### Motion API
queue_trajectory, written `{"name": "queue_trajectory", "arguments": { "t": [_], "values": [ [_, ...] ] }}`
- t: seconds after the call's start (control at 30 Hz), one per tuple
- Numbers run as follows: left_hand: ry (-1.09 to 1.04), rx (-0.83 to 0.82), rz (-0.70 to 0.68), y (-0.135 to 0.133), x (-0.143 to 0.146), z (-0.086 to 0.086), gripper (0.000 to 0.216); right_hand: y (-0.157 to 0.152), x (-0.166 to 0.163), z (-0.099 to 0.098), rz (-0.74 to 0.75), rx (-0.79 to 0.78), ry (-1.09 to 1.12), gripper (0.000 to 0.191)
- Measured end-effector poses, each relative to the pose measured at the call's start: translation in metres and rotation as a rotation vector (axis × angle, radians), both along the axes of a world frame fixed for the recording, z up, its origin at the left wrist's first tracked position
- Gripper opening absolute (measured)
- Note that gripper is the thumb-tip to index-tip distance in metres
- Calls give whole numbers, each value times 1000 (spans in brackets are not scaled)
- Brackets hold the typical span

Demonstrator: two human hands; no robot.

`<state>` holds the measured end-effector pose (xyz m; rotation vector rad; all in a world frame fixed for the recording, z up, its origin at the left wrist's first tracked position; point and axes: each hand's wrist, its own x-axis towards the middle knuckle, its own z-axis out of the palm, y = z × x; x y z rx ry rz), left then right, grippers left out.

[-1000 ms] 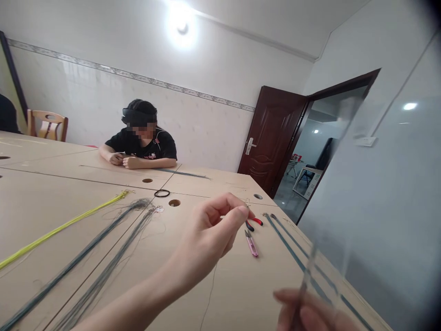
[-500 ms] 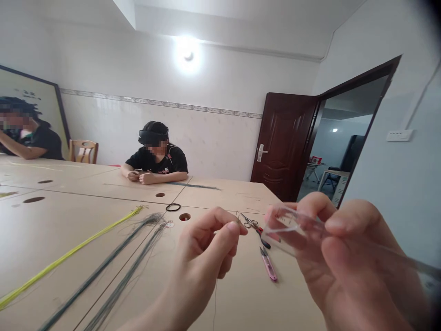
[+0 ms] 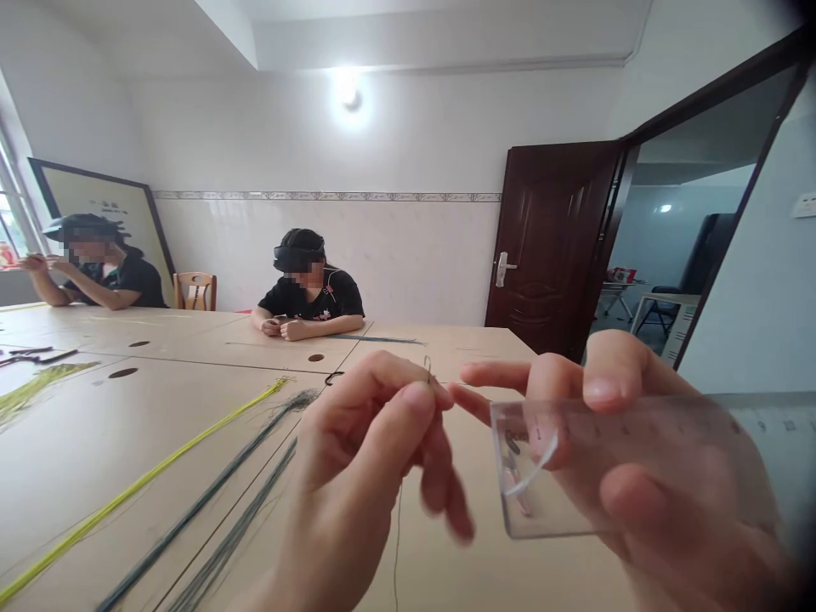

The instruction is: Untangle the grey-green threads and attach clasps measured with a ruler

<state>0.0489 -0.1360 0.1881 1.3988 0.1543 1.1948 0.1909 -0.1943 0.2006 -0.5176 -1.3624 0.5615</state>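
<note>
My left hand pinches a tiny fish hook between thumb and index finger, its bent end sticking up above the fingertips. A thin line hangs down below that hand. At the right, my right hand grips a clear plastic ruler between thumb and fingers, with its numbered scale along the upper edge. Two of its fingers reach out past the ruler's end, close to the left fingertips. Pink thread snips on the table show through the ruler.
Left of my hands lie a yellow bundle of lines and two grey-green bundles. A black ring is partly hidden behind my left hand. Two people sit across the table. A brown door stands open.
The ruler has turned from a steep slant to flat-on, its scale now readable. Both hands have come closer together. The view has shifted, and scissors beside the snips are now hidden.
</note>
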Motion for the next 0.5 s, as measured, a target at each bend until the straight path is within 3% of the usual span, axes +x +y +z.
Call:
{"name": "queue_trajectory", "arguments": {
  "t": [0.3, 0.5],
  "values": [
    [54, 236, 49, -1, -1, 2, 22, 1, -2, 0, 6, -92, -52, 11],
    [133, 293, 183, -6, -5, 8, 21, -3, -6, -3, 10, -91, -44, 12]
  ]
}}
